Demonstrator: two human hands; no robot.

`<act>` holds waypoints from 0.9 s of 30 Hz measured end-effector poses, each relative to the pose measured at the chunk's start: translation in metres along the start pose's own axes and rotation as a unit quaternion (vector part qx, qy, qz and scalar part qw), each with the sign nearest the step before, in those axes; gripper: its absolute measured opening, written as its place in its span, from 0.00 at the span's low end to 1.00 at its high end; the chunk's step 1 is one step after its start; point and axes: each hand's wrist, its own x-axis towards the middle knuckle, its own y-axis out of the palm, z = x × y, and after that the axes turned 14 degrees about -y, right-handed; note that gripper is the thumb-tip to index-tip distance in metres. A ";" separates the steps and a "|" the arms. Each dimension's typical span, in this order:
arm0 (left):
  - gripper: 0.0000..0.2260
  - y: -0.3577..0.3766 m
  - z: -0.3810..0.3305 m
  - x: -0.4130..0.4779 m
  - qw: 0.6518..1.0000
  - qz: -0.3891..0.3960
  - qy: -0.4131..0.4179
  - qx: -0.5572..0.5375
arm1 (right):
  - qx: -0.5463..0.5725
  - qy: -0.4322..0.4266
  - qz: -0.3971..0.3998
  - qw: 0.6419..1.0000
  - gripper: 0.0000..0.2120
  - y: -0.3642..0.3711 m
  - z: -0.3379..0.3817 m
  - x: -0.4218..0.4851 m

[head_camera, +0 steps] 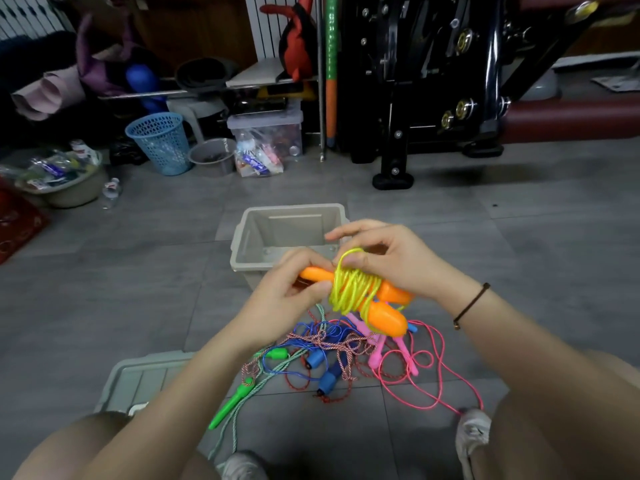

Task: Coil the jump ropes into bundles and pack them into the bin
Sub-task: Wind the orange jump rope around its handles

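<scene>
- Clearly, both hands are busy with one jump rope, held up over the floor [138,289] just in front of the bin [242,237].
- Left hand [284,292]: fingers curled round the left end of the orange handles [388,320], thumb pressed near the windings.
- Right hand [398,261]: thumb and forefinger pinch a loop of the yellow rope [349,289] standing up above the bundle; the other fingers are spread over it. A dark band [471,304] sits on that wrist.
- The yellow rope is wound many times across the two orange handles, which lie side by side and tilt down to the right.
- The grey bin stands open on the floor, right behind the hands; the left hand and the bundle cover its near corner. I see no rope in the part that shows.
- A grey lid [138,375] lies flat on the floor, partly under the left forearm.
- Below the hands lies a tangle of loose ropes: a blue rope [329,377] with blue handles, a green rope [230,405] whose handle points toward the left knee, a pink rope [375,355] whose cord loops out to the right, and a red-and-white cord [346,341] threaded through them.
- Bare knees frame the view; a pale shoe [472,434] sits by the pink cord's end.
- A blue basket [162,143] stands well behind amid clutter.
</scene>
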 end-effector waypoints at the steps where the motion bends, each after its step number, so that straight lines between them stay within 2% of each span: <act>1: 0.03 0.003 -0.003 0.000 0.998 -0.021 -0.022 -0.051 | 0.025 0.020 -0.021 0.999 0.06 0.004 -0.001 0.000; 5: 0.07 0.017 -0.007 0.006 0.975 -0.151 -0.111 -0.122 | -0.001 0.074 -0.143 0.987 0.05 0.032 -0.008 0.002; 8: 0.04 0.023 -0.007 0.013 0.930 -0.207 -0.168 -0.252 | -0.014 0.092 -0.209 0.974 0.05 0.051 -0.008 0.002; 9: 0.05 0.023 -0.009 0.015 0.921 -0.223 -0.181 -0.263 | -0.005 0.100 -0.220 0.970 0.05 0.055 -0.007 0.003; 12: 0.06 0.021 -0.014 0.019 0.923 -0.250 -0.175 -0.237 | 0.010 0.126 -0.238 0.963 0.05 0.060 -0.001 0.010; 16: 0.05 0.024 -0.017 0.022 0.928 -0.263 -0.154 -0.215 | -0.051 0.131 -0.260 0.955 0.08 0.058 -0.003 0.017; 19: 0.04 0.032 -0.018 0.021 0.919 -0.295 -0.152 -0.212 | -0.058 0.120 -0.284 0.950 0.03 0.059 0.000 0.021; 23: 0.06 0.036 -0.025 0.018 0.907 -0.302 -0.155 -0.250 | -0.017 0.085 -0.320 0.944 0.05 0.063 0.006 0.029; 27: 0.07 0.029 -0.032 0.025 0.896 -0.321 -0.135 -0.274 | 0.088 0.098 -0.345 0.929 0.03 0.068 0.009 0.042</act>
